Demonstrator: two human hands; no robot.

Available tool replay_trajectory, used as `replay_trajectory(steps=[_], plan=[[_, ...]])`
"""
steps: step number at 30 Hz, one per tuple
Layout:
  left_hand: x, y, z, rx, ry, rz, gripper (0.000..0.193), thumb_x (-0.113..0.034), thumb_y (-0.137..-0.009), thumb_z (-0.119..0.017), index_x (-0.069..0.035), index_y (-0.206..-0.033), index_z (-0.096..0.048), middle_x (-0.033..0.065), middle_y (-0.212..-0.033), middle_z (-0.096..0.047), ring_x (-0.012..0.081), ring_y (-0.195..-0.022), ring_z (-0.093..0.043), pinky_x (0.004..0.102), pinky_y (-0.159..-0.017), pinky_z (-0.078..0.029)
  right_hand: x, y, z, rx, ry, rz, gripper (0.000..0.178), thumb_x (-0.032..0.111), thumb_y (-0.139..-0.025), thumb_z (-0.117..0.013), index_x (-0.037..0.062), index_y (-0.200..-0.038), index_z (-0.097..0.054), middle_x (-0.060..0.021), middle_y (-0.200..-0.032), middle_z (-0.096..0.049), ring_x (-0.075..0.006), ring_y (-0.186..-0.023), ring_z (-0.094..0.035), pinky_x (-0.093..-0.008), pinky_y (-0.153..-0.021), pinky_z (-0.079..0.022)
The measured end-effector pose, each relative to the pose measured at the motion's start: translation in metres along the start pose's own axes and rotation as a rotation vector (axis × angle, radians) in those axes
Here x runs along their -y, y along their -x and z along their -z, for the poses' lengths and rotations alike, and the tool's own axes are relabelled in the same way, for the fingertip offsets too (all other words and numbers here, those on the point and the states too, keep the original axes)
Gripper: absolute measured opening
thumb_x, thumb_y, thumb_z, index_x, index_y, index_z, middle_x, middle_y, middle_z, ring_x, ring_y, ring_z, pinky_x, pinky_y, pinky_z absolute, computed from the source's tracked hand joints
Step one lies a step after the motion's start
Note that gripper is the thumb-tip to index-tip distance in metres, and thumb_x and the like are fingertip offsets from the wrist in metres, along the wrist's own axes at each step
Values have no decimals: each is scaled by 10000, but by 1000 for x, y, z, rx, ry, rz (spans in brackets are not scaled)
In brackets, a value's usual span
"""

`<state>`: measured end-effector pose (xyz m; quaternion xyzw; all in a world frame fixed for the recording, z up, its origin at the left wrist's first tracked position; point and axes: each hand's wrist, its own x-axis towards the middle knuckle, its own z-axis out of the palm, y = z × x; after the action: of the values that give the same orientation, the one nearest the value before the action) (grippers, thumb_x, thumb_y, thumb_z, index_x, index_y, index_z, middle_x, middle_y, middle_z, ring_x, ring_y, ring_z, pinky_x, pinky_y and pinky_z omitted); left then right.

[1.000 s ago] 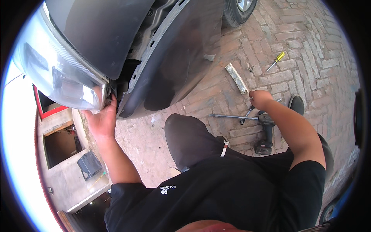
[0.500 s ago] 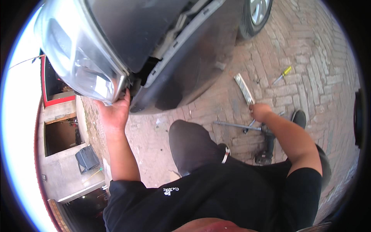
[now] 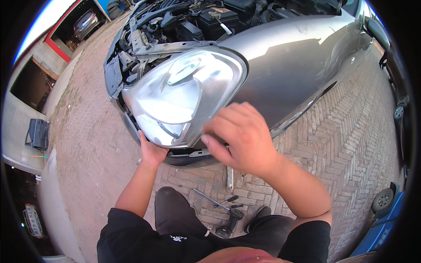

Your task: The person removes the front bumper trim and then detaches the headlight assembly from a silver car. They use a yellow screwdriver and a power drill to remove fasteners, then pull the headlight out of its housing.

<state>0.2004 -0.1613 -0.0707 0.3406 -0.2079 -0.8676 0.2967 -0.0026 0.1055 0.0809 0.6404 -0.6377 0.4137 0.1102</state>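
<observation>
A large clear headlight sits at the front corner of a grey car, between the uncovered engine bay and the fender. My left hand grips the headlight's lower edge, thumb up along its front and the other fingers hidden beneath. Beside the lamp's lower right corner, in front of the fender, is my right hand. Its fingers are curled in with the thumb below them; anything inside is hidden. Below the lamp, the bumper shows a gap along its upper edge.
On the brick paving near my knees lie a cordless drill, a long metal bar, a screwdriver and a pale strip. A blue vehicle stands at right. A dark panel leans against the left wall.
My view has lifted to the headlight and engine bay. My right hand has come up from the pale strip on the ground to the lamp's corner. My left hand stays at the lamp's lower edge.
</observation>
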Motion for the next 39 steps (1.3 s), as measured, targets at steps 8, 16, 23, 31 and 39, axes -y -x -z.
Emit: replay_trajectory(steps=[8,16,23,31,39], plan=[[-38,-40,-1,-288,-13,131,804,-716,-1038,-236,-166,-1618,-323,76,-1677,-321,346,-1516,-328,542,-1236,-269,-122,-181,78,-202,359,-469,224,329,-976,-630,112,-1000,-678,-95,-807,-701,-342,-800,-681,-471,-724,-525],[-28,-33,-6,-265,-30,30,758,-659,-1071,-176,-153,-1622,-295,63,-1669,-326,320,-1520,-311,467,-1247,-261,-162,-171,75,92,532,-615,289,385,-982,-551,129,-955,-682,-139,-846,-719,-403,-842,-677,-491,-734,-528],[-48,-35,-15,-295,1,136,758,-656,-1072,-187,-145,-1624,-283,59,-1680,-300,303,-1523,-302,436,-1253,-241,-156,-180,83,199,587,-668,262,358,-954,-542,130,-950,-671,-155,-848,-711,-423,-844,-668,-502,-739,-528],[-47,-35,-14,-382,4,164,801,-691,-1057,-223,-124,-1618,-294,67,-1676,-303,298,-1520,-305,426,-1250,-246,-175,-172,88,282,583,-713,273,368,-937,-516,141,-962,-666,-156,-872,-708,-430,-869,-662,-518,-762,-526],[-51,-44,-9,-240,-64,167,812,-697,-1042,-104,-162,-1618,-309,46,-1657,-341,309,-1514,-321,467,-1259,-231,-179,-172,96,306,618,-649,277,370,-968,-530,117,-1013,-635,-199,-929,-669,-471,-924,-626,-480,-767,-515]])
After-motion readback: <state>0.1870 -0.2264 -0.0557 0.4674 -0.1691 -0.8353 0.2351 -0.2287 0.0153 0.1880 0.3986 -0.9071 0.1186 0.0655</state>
